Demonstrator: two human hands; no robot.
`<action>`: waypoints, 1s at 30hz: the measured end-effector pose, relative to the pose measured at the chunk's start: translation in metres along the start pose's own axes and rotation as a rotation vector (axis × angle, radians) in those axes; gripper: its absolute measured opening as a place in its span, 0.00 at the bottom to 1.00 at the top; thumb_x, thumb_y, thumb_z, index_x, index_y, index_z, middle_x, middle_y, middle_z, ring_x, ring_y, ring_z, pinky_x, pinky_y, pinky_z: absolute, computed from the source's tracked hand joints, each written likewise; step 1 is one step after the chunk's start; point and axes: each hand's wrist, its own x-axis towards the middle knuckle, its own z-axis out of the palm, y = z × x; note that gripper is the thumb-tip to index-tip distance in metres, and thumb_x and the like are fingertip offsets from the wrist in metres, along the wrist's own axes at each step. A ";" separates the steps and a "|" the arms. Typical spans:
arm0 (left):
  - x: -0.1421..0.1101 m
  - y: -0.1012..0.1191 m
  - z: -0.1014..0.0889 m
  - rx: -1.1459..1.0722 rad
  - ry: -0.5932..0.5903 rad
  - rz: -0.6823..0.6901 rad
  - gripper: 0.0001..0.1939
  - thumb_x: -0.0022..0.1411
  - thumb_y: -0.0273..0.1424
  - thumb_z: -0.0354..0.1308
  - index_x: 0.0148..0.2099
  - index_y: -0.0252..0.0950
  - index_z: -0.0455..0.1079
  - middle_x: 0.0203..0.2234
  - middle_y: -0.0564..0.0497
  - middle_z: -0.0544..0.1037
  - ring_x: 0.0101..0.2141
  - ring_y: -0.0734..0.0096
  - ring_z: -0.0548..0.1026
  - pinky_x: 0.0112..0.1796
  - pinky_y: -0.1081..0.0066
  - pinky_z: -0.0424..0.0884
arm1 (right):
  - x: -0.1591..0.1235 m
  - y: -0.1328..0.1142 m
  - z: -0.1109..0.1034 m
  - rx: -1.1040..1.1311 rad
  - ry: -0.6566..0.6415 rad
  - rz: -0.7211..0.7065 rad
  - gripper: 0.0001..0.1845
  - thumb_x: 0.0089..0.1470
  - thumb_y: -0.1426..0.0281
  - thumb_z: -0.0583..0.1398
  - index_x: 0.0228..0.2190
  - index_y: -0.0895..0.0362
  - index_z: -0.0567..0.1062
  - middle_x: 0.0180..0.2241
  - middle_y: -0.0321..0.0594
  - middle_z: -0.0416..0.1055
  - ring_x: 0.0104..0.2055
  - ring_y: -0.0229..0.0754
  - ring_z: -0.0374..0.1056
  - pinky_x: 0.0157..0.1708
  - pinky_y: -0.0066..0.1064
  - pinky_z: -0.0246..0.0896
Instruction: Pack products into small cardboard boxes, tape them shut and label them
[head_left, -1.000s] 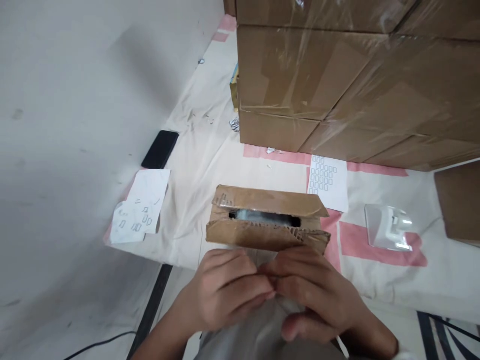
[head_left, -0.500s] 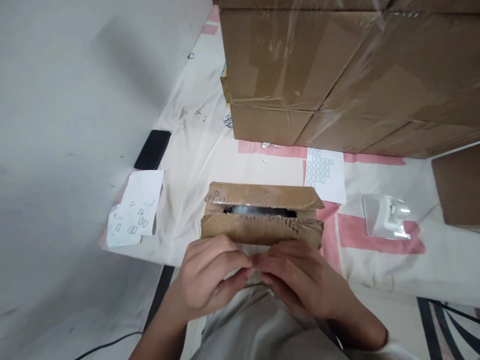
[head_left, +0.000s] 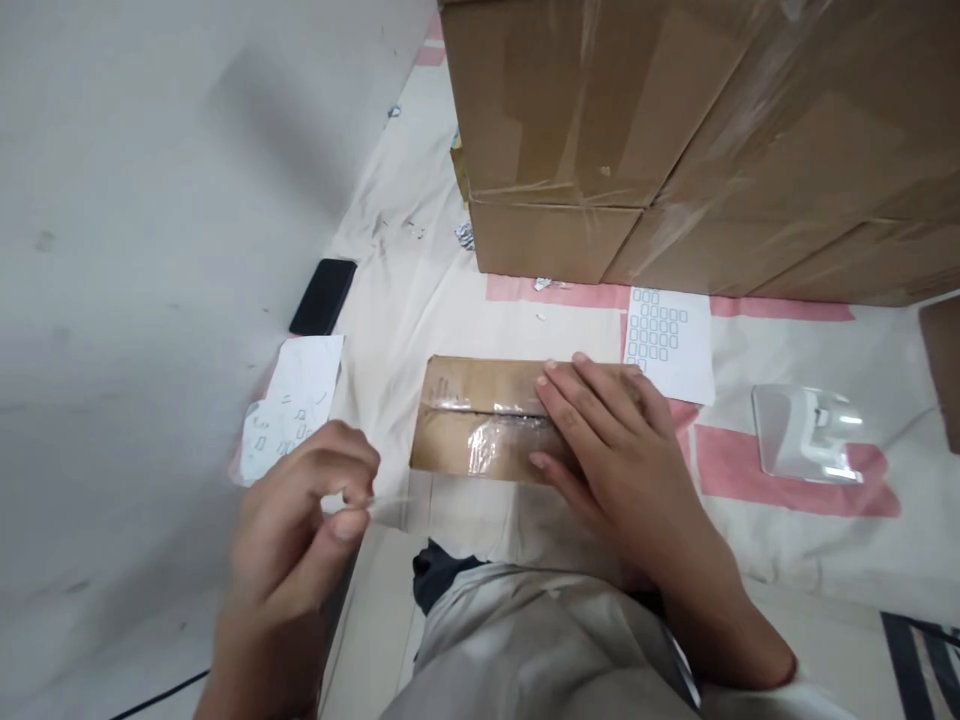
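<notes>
A small brown cardboard box (head_left: 457, 440) lies near the table's front edge, its two top flaps meeting along a narrow seam. Shiny clear tape shows on its top. My right hand (head_left: 615, 450) rests on the box's right part, palm down with fingers stretched, hiding that end. Left of the box, my left hand (head_left: 307, 515) pinches a thin strip of clear tape (head_left: 394, 508) between thumb and curled fingers. The strip stretches towards the box's front left corner; where it ends is hard to make out.
Large taped cartons (head_left: 555, 110) stand at the back. A black phone (head_left: 322, 297) and papers (head_left: 304, 380) lie by the wall on the left. A printed sheet (head_left: 669, 345) and a clear plastic piece (head_left: 802, 435) are on the right.
The box's flaps, parted over a dark gap before, now lie closed. My hands, together in front of the box, have separated: the left moved left, the right onto the box.
</notes>
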 end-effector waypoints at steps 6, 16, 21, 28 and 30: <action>0.046 -0.019 -0.011 0.048 -0.468 0.012 0.12 0.72 0.37 0.53 0.36 0.39 0.61 0.28 0.54 0.67 0.27 0.74 0.65 0.27 0.71 0.62 | 0.005 0.003 0.006 0.019 -0.115 0.010 0.26 0.67 0.61 0.55 0.63 0.55 0.66 0.67 0.48 0.62 0.71 0.59 0.53 0.67 0.59 0.44; -0.028 -0.094 0.011 0.101 0.565 -0.370 0.10 0.70 0.34 0.52 0.35 0.37 0.61 0.23 0.62 0.61 0.24 0.85 0.61 0.25 0.74 0.59 | 0.001 0.005 0.006 0.051 -0.095 0.005 0.26 0.66 0.61 0.55 0.63 0.55 0.66 0.66 0.47 0.63 0.70 0.60 0.55 0.66 0.59 0.43; -0.114 -0.098 0.057 0.215 0.850 -0.500 0.09 0.71 0.32 0.48 0.36 0.39 0.57 0.23 0.62 0.56 0.21 0.81 0.55 0.21 0.75 0.55 | 0.003 0.004 0.004 0.070 -0.095 0.003 0.27 0.66 0.62 0.55 0.63 0.55 0.65 0.66 0.49 0.63 0.69 0.64 0.55 0.65 0.61 0.44; -0.100 -0.036 0.095 0.167 -0.175 -0.156 0.08 0.68 0.31 0.59 0.49 0.37 0.74 0.33 0.51 0.79 0.33 0.72 0.76 0.35 0.72 0.71 | 0.005 0.004 0.004 0.059 -0.110 0.022 0.27 0.68 0.61 0.53 0.65 0.54 0.64 0.66 0.48 0.62 0.68 0.65 0.55 0.65 0.63 0.44; -0.082 -0.030 0.107 0.210 -0.370 -0.086 0.15 0.70 0.36 0.58 0.56 0.38 0.72 0.39 0.49 0.80 0.41 0.67 0.79 0.41 0.68 0.74 | 0.004 0.004 0.005 0.059 -0.111 0.027 0.27 0.68 0.60 0.53 0.65 0.53 0.63 0.67 0.47 0.62 0.68 0.65 0.55 0.65 0.63 0.43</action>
